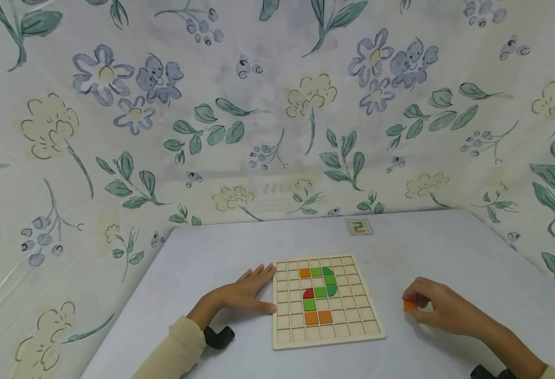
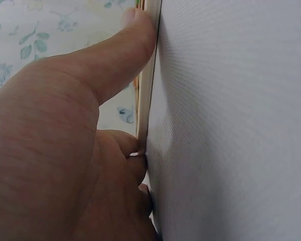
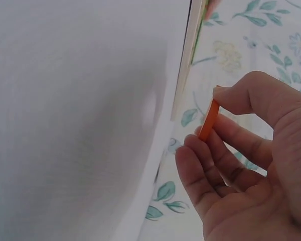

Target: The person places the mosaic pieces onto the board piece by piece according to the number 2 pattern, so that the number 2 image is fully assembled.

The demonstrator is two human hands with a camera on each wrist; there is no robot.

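Observation:
A wooden grid board [image 1: 353,331] lies on the white table, with orange, green and red tiles set in some of its squares. Two orange tiles [image 1: 318,317] sit side by side in a lower row, below a green tile [image 1: 309,305] and a red rounded tile [image 1: 308,293]. My left hand [image 1: 246,292] touches the board's left edge with thumb and fingers spread. To the right of the board, my right hand [image 1: 440,308] pinches an orange tile [image 3: 209,119] between thumb and fingertips, held apart from the board.
A small pattern card [image 1: 360,227] lies at the back of the table [image 1: 201,252]. Behind it hangs a floral cloth [image 1: 268,131]. Dark straps [image 1: 219,337] show at my wrists.

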